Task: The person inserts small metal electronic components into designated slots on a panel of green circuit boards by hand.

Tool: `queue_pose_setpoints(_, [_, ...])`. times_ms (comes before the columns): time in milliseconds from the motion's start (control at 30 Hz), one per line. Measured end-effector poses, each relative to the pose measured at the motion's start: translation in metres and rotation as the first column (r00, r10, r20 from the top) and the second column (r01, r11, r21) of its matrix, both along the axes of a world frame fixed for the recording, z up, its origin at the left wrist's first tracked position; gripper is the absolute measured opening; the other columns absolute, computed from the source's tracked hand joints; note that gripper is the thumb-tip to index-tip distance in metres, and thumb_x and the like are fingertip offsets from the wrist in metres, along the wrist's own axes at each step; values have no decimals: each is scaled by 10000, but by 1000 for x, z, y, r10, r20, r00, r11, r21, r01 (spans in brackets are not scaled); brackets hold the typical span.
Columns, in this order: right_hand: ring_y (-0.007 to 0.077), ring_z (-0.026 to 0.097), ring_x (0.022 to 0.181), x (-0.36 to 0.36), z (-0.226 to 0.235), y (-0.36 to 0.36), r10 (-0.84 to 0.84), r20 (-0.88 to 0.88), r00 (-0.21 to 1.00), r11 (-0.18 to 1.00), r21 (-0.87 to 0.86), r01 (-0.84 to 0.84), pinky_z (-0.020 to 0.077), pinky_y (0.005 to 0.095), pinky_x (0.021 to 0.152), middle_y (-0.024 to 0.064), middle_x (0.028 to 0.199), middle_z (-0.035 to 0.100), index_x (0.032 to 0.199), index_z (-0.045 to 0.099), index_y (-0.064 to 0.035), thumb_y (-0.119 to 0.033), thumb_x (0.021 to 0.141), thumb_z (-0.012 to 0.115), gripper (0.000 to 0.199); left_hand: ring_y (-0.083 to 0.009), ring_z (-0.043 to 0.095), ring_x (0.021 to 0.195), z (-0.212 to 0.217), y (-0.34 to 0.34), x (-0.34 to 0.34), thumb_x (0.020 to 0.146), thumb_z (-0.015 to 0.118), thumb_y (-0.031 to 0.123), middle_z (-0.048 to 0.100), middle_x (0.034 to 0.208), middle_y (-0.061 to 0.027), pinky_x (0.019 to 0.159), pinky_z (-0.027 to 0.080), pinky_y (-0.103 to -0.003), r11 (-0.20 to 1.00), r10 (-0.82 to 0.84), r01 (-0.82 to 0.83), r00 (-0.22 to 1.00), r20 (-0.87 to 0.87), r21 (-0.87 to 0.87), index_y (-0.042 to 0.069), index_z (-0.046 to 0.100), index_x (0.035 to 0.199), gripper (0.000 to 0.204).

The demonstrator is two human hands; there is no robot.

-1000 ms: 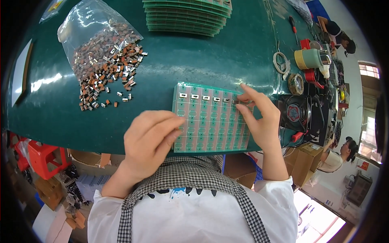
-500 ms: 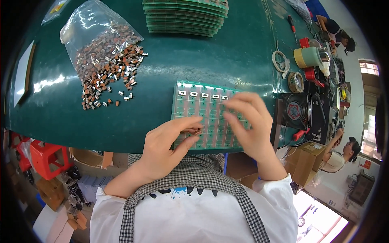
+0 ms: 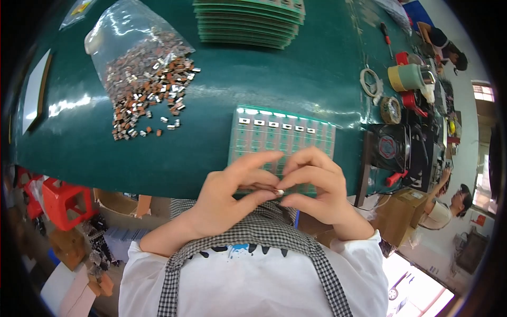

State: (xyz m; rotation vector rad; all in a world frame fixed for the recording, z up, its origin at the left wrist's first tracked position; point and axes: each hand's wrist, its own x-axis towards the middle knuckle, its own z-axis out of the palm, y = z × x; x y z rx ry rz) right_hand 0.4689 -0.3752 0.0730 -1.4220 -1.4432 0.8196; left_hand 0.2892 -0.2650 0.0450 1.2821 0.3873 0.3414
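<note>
A green circuit board panel [image 3: 240, 141] lies on the table in front of me, with a row of small silver slide switches [image 3: 273, 124] along its far edge. My left hand [image 3: 235, 193] is over the panel's near left part, its fingers curled and pinched around a small slide switch [image 3: 280, 193]. From the other side, the thumb and forefinger of my right hand [image 3: 319, 190] close on the same switch. Whether more parts lie inside the left hand is hidden by its fingers. The near part of the panel is covered by both hands.
At the far left a clear plastic bag [image 3: 132, 31] spills a heap of slide switches [image 3: 153, 95]. A stack of green panels [image 3: 248, 26] stands at the back. To the right are a tape roll [image 3: 391, 110], a fan [image 3: 388, 145] and a screwdriver [image 3: 386, 37]; two people sit beyond.
One more slide switch sits at the right end of the panel's far row. My right hand has moved back toward me, to the left hand's fingertips. The whole view has shifted slightly.
</note>
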Motion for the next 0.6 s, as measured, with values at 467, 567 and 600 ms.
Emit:
queue_pose_setpoints(467, [137,628,908,0,7,-13,-233,-666,709,877,-459,-143,528,280,819,84,992,642,973,647,29,80,819,675,165,-243,617,706,-10,-6,11,743,707,49,632,913,-134,540,497,-307,493,-133,-388,851,508,779,-7,635,1085,353])
queue_pose_setpoints(567, [146,629,895,5,11,-14,-271,-494,826,891,-454,21,522,282,809,89,975,657,965,667,25,70,802,685,170,-210,601,743,-7,10,2,724,724,116,617,916,-81,595,470,-331,372,-85,-347,911,404,861,52,646,1080,370])
queue_pose_setpoints(600, [154,632,880,12,11,-15,-320,-257,912,896,-395,203,517,283,797,92,958,669,965,678,20,62,786,695,185,-184,585,773,-8,18,-4,716,729,161,597,900,-36,656,448,-352,261,3,-279,958,288,924,91,649,1093,392])
